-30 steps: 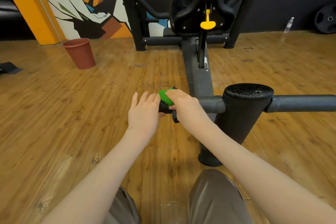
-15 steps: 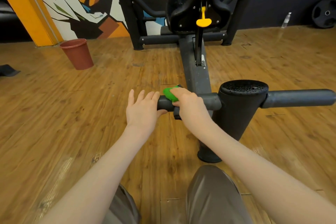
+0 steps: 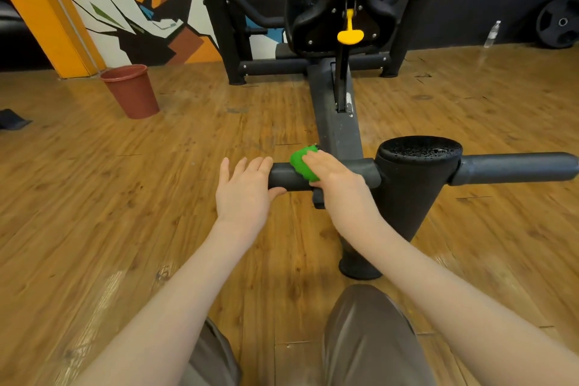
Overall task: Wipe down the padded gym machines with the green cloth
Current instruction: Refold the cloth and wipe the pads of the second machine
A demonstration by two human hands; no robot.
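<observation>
A black padded roller bar [image 3: 282,178] sticks out to the left of the machine's thick black post [image 3: 410,191]. My right hand [image 3: 336,180] presses the bunched green cloth [image 3: 302,163] onto the top of this bar, fingers wrapped over it. My left hand [image 3: 242,189] rests flat against the bar's left end, fingers spread, thumb under the pad. A matching padded bar [image 3: 513,168] runs off to the right of the post. Further back stands the machine's black seat [image 3: 341,14] with a yellow lever [image 3: 350,33].
A wooden floor surrounds the machine. A red-brown bucket [image 3: 133,91] stands at the back left near an orange pillar [image 3: 47,9]. A weight plate [image 3: 559,23] and a water bottle [image 3: 492,34] lean at the far right wall. My knees [image 3: 372,338] are at the bottom.
My right hand has slid the green cloth to the right along the bar, uncovering more of the pad's left end. The left hand has stayed at the bar's end.
</observation>
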